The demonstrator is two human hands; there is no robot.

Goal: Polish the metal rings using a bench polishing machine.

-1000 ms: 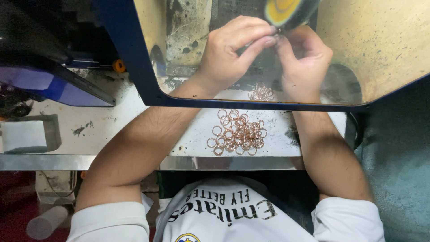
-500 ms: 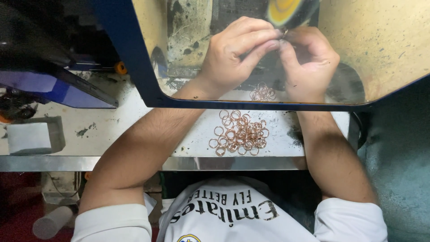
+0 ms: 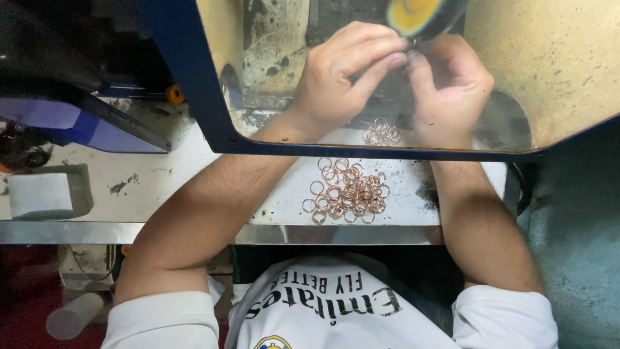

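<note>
copper-coloured rings lie heaped on the bench, below both hands and nearer the body. left hand and right hand meet fingertip to fingertip, pinched shut on something tiny i cannot make out, held right under the yellow wheel, behind the blue-framed shield.

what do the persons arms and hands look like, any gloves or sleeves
Both hands, left and right, are bare: no gloves, and no rings or watch show. The forearms are bare and hairy. Short white sleeves end above the elbows, part of a white shirt with dark lettering.
</note>
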